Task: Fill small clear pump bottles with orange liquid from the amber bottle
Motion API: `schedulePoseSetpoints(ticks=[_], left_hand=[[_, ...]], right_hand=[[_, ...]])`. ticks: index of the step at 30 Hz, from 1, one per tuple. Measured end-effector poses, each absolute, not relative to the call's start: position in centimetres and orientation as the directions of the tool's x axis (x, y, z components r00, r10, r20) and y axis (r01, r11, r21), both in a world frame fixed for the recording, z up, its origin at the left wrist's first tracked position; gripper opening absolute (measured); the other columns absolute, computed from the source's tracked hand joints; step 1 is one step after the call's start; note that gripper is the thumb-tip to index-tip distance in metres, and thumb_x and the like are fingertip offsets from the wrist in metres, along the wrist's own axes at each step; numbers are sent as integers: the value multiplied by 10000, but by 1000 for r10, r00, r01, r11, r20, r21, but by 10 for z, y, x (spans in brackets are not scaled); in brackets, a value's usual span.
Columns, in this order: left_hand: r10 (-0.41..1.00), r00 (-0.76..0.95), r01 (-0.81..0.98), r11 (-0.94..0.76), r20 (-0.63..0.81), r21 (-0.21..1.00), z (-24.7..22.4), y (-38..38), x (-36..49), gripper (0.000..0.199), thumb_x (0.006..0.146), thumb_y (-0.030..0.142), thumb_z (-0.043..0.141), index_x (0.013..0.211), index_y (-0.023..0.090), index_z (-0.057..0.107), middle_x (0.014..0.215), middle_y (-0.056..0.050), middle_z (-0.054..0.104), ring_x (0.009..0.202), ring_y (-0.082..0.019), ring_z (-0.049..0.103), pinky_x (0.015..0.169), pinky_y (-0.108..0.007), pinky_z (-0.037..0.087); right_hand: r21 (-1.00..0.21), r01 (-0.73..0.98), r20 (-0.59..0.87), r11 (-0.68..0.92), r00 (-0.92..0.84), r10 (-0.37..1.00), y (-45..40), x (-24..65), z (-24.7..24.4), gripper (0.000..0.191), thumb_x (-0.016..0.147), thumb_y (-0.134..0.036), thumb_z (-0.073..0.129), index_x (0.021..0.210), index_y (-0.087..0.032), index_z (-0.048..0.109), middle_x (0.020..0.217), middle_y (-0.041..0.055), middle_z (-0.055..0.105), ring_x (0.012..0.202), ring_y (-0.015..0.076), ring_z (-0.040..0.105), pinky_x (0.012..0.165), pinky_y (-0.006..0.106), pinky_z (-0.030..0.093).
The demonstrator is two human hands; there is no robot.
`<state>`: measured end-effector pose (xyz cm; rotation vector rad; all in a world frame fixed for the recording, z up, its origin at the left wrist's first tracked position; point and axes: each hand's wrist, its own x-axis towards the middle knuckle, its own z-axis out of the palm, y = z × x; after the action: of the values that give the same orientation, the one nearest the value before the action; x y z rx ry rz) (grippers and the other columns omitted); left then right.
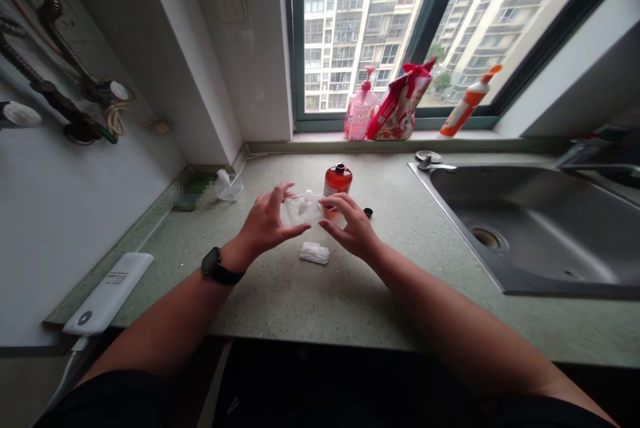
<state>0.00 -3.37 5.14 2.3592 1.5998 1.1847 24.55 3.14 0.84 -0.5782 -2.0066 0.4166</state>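
1. The speckled green countertop (325, 305) spreads below both hands, its near edge running under the forearms.
2. The steel sink (540, 228) lies well to the right of the right hand.
3. The two forearms reach forward from the lower corners and slant inward, bringing the hands close together, palms facing each other. The left hand (263, 221) is half open, fingers arched over the far side and thumb stretched inward along the near side; it grips the left end of a clear container. The right hand (355, 225) mirrors it at the other end, fingers curved, thumb pointing left, also half open around the container.
4. The red bag (404, 105) leans on the windowsill, beyond the right hand.
5. The amber bottle (337, 179) stands upright and uncapped just beyond the right hand, which partly hides it.
6. The white power bank (109, 291) lies left of the left forearm.
7. The clear container (301, 209), with something whitish showing through, sits between the hands; whether it touches the counter, I cannot tell.
8. A folded white tissue (315, 253) lies nearer the body, between the wrists.
9. A black cap (368, 213) rests just right of the right hand.
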Motion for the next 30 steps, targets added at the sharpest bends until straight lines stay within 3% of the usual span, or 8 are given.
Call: schedulePoseSetpoints(ticks=[5,10,14,24,27,30], left_hand=[[788,232,766,-509,570,392,32,-24,44,834,803,539,899,1464,234,492,1208,-128,771,1155,-355,749,1043,-529,553],[786,146,701,-511,601,498,11,-21,52,813,793,527,922,1425,253,489,1239,-117,762,1157,-330,751,1044,-507,568],[795,122,620,-529,595,580,0,-23,48,783,785,524,935,1383,252,508,1266,-122,745,1105,-300,762,988,-470,607],[803,223,517,-578,552,631,1,-20,34,803,736,426,980,1395,272,548,1273,-114,742,1146,-307,748,1009,-476,609],[807,194,513,-568,558,644,1,-20,32,804,751,459,969,1402,263,540,1255,-115,747,1121,-302,750,1012,-481,603],[812,154,542,-546,564,639,1,-18,29,829,747,479,971,1408,249,525,1247,-119,749,1122,-305,748,1020,-490,596]], right_hand=[[-610,224,712,760,-266,649,29,238,6,362,901,-577,800,1066,-260,744,1122,100,687,1094,296,688,984,499,603],[-755,179,586,630,-246,772,34,238,3,380,834,-628,851,936,-264,805,1108,79,684,1093,282,687,1001,474,589],[-771,134,559,622,-324,763,35,238,1,335,853,-599,848,959,-282,836,1124,70,689,1082,260,697,1005,454,591],[-775,61,521,629,-502,691,37,250,7,331,876,-566,847,1071,-299,835,1224,83,710,1222,280,686,1106,487,569],[-810,23,507,586,-473,720,44,253,4,433,847,-566,873,1178,-299,790,1251,90,705,1243,282,680,1122,506,565],[-859,-37,477,511,-423,771,49,255,0,377,854,-565,866,1077,-280,762,1236,85,692,1256,273,677,1110,497,578]])
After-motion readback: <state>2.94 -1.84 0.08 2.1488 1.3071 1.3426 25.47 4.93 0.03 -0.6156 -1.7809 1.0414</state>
